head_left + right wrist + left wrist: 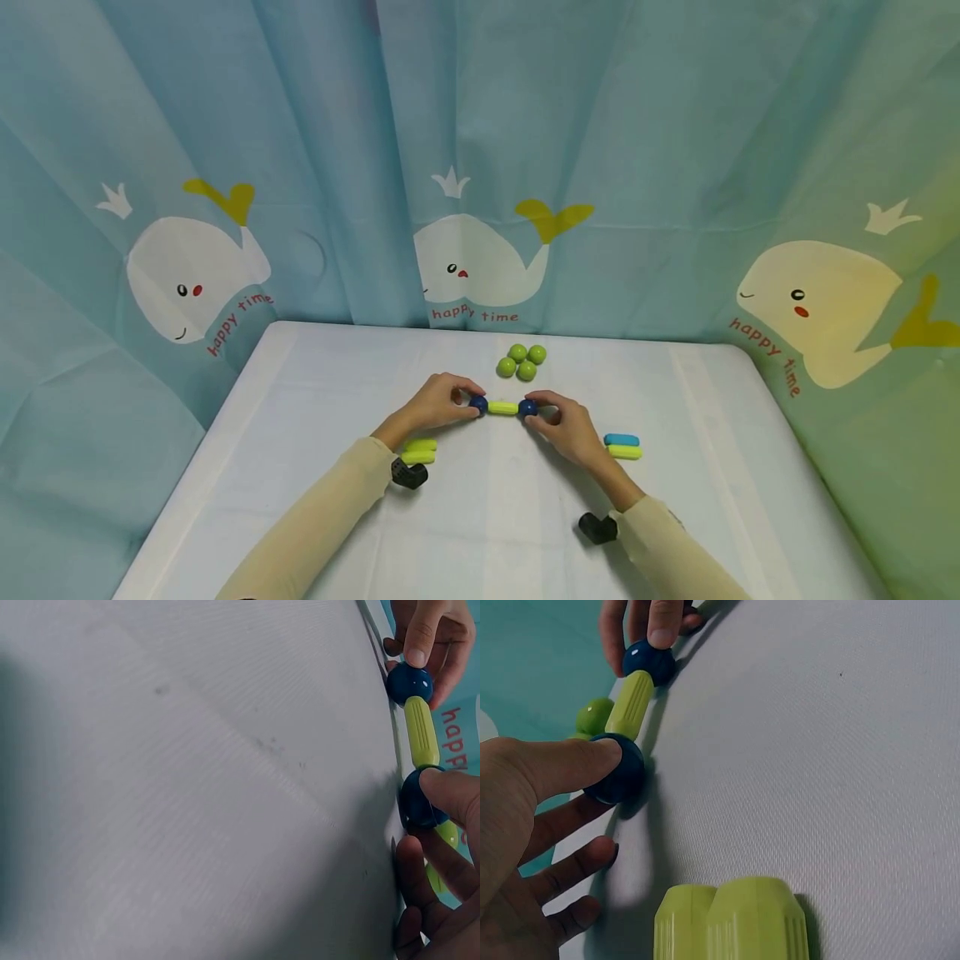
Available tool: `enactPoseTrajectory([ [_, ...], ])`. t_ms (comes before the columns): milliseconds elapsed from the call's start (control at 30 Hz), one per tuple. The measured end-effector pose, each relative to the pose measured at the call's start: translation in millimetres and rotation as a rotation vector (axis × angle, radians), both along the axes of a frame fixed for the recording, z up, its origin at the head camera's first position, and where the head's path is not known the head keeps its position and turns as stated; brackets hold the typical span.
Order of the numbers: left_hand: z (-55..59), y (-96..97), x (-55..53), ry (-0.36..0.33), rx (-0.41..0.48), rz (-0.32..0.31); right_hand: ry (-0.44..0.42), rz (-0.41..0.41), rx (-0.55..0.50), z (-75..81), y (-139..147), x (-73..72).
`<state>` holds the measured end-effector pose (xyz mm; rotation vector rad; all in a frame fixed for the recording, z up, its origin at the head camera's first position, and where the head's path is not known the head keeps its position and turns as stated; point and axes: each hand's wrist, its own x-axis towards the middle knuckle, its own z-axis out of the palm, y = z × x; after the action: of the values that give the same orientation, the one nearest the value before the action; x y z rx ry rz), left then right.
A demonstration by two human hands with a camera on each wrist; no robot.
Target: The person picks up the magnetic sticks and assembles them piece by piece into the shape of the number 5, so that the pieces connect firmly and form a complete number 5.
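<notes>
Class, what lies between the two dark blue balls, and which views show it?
A ridged yellow-green rod lies between the left dark blue ball and the right dark blue ball; all three views show it.

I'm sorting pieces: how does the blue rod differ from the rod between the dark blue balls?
The blue rod is bright blue, the middle rod yellow-green. The blue rod lies beside another yellow-green rod; the middle rod sits between dark blue balls pinched by the left hand and the right hand. Both are elongated.
</notes>
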<state>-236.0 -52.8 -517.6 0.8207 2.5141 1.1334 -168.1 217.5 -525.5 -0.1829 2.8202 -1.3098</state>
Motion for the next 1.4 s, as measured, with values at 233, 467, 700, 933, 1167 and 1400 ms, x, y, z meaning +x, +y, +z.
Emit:
enactPoseTrajectory([
  [233,1.4,-3.9,-1.2,0.01,0.002,-0.007,0.03,0.008,-0.012,-1.4,-4,-2.3],
  [467,2.7,-9.7,-3.7,0.03,0.007,-0.022,0.046,0.017,-0.01,-2.4,-8,-6.2],
  [700,5.6,-14.2,-6.7,0.018,0.005,-0.004,0.054,0.017,-0.015,-2.9,-12,-10.4],
  [933,1.3,-14.7,-10.8,0.017,0.004,-0.003,0.048,-0.001,0.001,-4.1,-13,-13.3],
  [1167,0.4,-13.5,-11.6,0.001,0.005,0.014,0.05,-0.002,-0.002,-4.0,-13,-13.4],
  [1400,1.5,-13.0,-11.3,-0.007,0.005,0.017,0.061,-0.01,0.003,-3.7,-13,-12.8],
])
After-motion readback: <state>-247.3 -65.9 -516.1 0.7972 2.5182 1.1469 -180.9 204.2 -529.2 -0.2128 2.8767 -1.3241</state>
